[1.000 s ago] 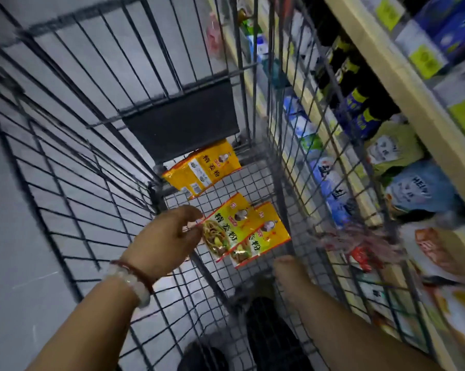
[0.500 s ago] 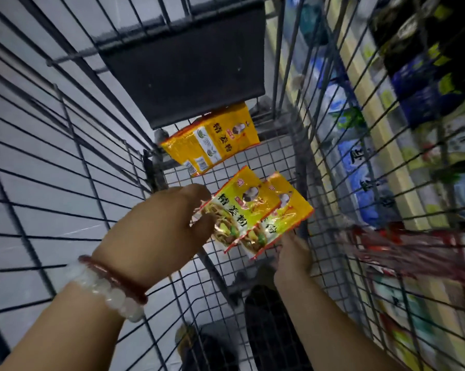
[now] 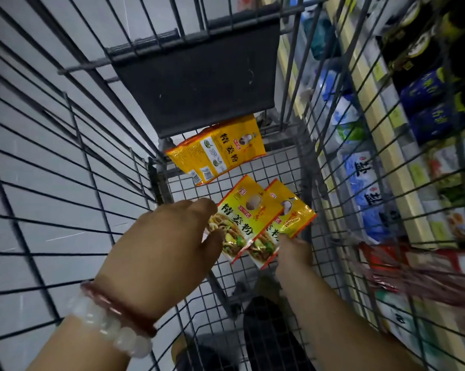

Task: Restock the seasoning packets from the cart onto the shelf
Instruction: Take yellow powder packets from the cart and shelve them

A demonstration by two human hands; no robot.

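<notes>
At centre frame, inside the wire cart [image 3: 97, 167], two yellow seasoning packets [image 3: 248, 223] with red edging are pinched by the left hand [image 3: 167, 253]; the right hand [image 3: 293, 250] touches them from below, grip unclear.

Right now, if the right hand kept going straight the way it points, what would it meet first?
The right hand points up at the right-hand packet of the two the left hand holds; it would meet that packet's lower edge first. It may already touch; depth is unclear.
</notes>
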